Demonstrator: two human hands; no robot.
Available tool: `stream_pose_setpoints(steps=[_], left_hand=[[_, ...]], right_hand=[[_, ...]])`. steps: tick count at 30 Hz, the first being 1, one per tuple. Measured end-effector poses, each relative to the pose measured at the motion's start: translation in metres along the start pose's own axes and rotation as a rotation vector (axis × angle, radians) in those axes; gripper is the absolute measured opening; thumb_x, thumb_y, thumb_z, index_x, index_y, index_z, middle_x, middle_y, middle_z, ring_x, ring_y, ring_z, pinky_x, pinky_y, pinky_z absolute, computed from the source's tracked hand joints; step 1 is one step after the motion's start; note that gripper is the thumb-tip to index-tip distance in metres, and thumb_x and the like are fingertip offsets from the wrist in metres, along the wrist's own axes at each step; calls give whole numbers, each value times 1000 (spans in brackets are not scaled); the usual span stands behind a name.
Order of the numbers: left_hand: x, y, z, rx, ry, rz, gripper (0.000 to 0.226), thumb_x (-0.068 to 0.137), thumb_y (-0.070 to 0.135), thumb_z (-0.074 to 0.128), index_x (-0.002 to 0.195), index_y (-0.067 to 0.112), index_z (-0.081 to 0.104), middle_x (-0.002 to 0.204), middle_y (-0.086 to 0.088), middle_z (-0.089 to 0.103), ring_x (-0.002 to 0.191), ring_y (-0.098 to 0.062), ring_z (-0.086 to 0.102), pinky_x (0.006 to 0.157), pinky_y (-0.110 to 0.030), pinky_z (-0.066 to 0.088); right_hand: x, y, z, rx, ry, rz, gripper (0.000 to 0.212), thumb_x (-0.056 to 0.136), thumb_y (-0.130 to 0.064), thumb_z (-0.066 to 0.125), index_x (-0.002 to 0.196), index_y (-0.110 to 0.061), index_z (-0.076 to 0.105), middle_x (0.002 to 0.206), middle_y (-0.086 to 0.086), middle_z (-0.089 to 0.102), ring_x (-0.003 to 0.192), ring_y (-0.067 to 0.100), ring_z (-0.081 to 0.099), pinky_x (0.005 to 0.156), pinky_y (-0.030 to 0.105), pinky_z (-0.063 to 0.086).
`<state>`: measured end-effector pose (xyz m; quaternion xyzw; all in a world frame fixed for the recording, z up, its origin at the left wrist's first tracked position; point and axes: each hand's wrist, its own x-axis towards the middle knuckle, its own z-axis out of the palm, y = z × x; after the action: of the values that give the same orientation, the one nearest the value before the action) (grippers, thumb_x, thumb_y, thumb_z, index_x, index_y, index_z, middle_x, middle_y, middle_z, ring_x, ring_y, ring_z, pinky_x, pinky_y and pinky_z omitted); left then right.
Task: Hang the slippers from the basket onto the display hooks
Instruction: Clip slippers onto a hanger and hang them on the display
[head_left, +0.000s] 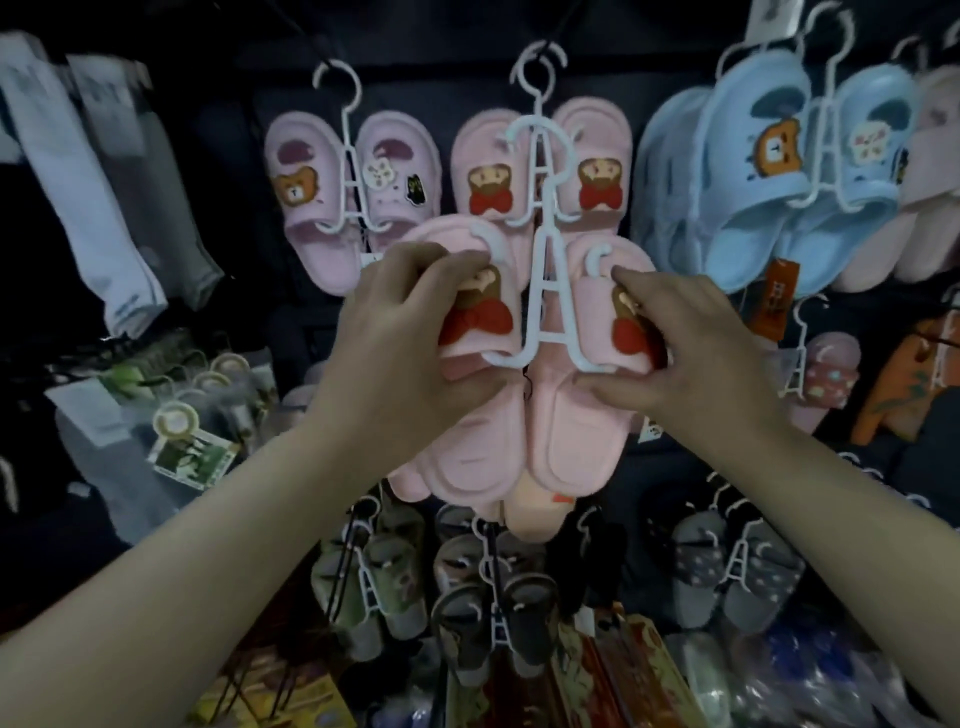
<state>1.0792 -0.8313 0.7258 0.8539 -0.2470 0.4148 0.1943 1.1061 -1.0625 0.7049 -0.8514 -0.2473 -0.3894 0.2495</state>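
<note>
Landmark: white hanger (543, 249), centre of the display, carrying the pink slipper pair (470, 447).

- The pair sits one slipper either side of the hanger's A-frame, straps hooked on its lower arms, heels hanging down. Bear-and-red-bow patches on both straps.
- Left hand (395, 332), left of the hanger: fingers curled over the strap of the slipper on that side, thumb under it. A firm grasp.
- Right hand (696, 343), right of the hanger: fingers over the other strap, thumb pressed beneath. Grasping likewise.
- The hanger's top hook overlaps the hanger of a matching hung pink pair (480, 156) directly behind and above. Cannot tell whether the hook has caught on anything.

Edges and room:
- Up-left of the hanger: lilac pair (301, 228), its lower edge just beside the left hand's knuckles. Tight.
- Up-right: blue pair (748, 223), with an orange tag (776, 301) dangling just beside the right hand.
- Below the hanger: the pink heels overlap the hooks of the lower row, with an olive pair (389, 566) below-left and a grey dotted pair (698, 566) below-right.
- Far left: hanging socks (88, 208), well apart, with dark backing between them and the lilac pair.
- Narrow dark gaps show on each side of the hung pink pair.
</note>
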Motion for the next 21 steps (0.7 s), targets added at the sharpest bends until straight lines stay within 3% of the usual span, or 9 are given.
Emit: stream_pose_setpoints(steps=[3, 5, 9, 11, 16, 21], left_hand=[[13, -13, -3, 80, 35, 44, 78, 63, 53, 65, 129, 14, 52, 121, -10, 48, 111, -23, 37, 98, -41, 35], [29, -19, 0, 132, 81, 85, 76, 61, 42, 77, 127, 13, 54, 121, -11, 50, 111, -23, 33, 98, -41, 30], [63, -29, 12, 255, 123, 139, 71, 58, 47, 77, 121, 19, 58, 116, -8, 55, 114, -25, 34, 102, -65, 22], [75, -34, 18, 263, 116, 124, 69, 59, 49, 77, 120, 21, 59, 114, -6, 56, 115, -25, 34, 100, -70, 19], [99, -42, 33, 242, 104, 30, 74, 58, 47, 81, 123, 24, 55, 116, -4, 52, 114, -27, 44, 108, -63, 13], [126, -52, 53, 313, 193, 29, 77, 53, 49, 83, 119, 21, 57, 113, -6, 54, 105, -29, 50, 105, -64, 20]], right_hand=[[16, -3, 10, -32, 64, -11, 88, 60, -44, 82, 133, -7, 47, 119, 10, 54, 105, 15, 37, 84, 19, 25], [29, 1, 18, -55, 128, -5, 88, 59, -43, 82, 131, -6, 47, 116, 11, 53, 105, 17, 38, 85, 18, 25], [52, 17, 28, -53, 136, 66, 85, 61, -41, 82, 132, -9, 46, 119, 11, 52, 108, 24, 44, 88, 22, 28], [62, 25, 29, -44, 115, 74, 84, 62, -40, 81, 132, -10, 46, 120, 10, 52, 110, 25, 43, 87, 23, 28], [97, 42, 25, -91, 110, 18, 86, 59, -45, 81, 131, -12, 49, 119, 7, 53, 110, 25, 44, 89, 27, 33], [131, 61, 25, -122, 127, -39, 84, 61, -47, 79, 132, -15, 47, 122, 4, 53, 110, 22, 44, 89, 30, 35]])
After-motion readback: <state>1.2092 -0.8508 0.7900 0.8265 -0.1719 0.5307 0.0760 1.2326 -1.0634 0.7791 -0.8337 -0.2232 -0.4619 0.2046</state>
